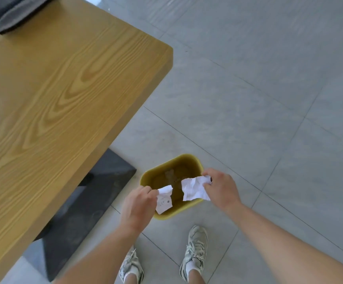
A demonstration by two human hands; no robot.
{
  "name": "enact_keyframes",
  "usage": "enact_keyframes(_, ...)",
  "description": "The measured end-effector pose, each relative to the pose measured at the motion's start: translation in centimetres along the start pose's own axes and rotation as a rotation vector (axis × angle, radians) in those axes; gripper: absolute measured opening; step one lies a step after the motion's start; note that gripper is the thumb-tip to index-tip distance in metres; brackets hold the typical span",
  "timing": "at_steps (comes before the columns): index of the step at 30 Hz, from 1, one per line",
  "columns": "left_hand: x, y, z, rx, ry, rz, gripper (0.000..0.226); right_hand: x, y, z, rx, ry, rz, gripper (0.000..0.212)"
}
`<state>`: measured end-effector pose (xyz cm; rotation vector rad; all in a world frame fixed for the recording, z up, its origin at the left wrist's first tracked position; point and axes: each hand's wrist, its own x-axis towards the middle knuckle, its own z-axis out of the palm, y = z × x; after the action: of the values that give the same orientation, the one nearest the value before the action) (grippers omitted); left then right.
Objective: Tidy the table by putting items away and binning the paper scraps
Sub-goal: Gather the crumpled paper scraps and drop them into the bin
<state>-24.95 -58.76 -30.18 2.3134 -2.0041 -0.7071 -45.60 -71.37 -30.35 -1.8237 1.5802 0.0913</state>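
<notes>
A small yellow bin (189, 159) stands on the floor in front of my feet, with a pale scrap lying at its bottom. Both hands hover over its opening. My left hand (138, 203) pinches a small white paper scrap (164, 198) with marks on it. My right hand (220, 188) pinches a larger crumpled white paper scrap (194, 188). The two pieces are apart, with a gap between them above the bin. The wooden table (53, 95) fills the left of the view.
A dark grey pouch or cushion (12, 13) lies at the table's far left corner. The table's black base (88, 201) rests on the floor left of the bin. Grey floor tiles (269, 99) spread to the right. My two sneakers (195, 251) stand below the bin.
</notes>
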Motion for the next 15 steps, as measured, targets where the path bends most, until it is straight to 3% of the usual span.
enact_keyframes(15,3.0,-2.6,8.9,0.052,-0.092,0.024,0.018,4.4,5.1,8.9,-0.087,-0.075,0.007,0.038)
